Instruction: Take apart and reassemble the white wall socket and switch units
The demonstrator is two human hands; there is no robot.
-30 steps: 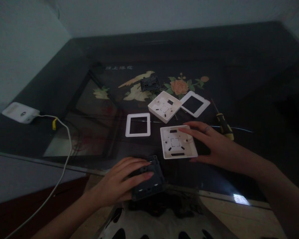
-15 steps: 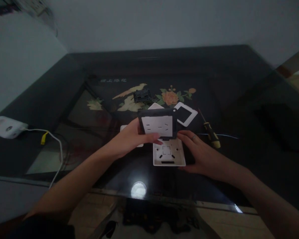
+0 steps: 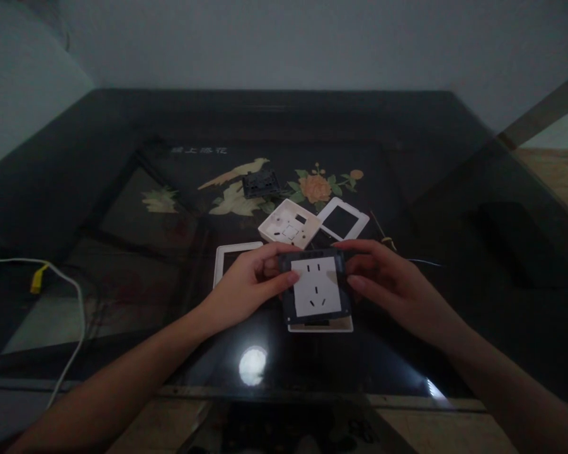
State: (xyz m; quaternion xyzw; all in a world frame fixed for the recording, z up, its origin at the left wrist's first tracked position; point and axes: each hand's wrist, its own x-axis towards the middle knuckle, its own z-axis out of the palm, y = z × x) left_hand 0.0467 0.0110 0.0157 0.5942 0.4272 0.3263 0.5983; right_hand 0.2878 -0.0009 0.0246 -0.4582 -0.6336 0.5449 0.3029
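Note:
A wall socket panel [image 3: 318,291] with a white slotted face and a dark surround is held between my two hands. My left hand [image 3: 246,280] pinches its left side, the thumb lying on the face. At its right edge my right hand [image 3: 385,277] grips with thumb and bent fingers. Beneath the panel is a white back box [image 3: 329,327]; only its near edge shows, and whether the two touch is hard to tell. A second white back box [image 3: 289,222] lies just beyond my hands.
White cover frames lie on the dark glass table, one on the right [image 3: 363,225] and one partly behind my left hand [image 3: 220,260]. Farther back sits a black socket part [image 3: 260,183]. A screwdriver [image 3: 388,242] is mostly hidden by my right hand. A white cable [image 3: 80,309] runs at left.
The socket panel has come down and turned, its face now toward me and covering most of the near back box. My right hand has shifted from the box to the panel's right edge.

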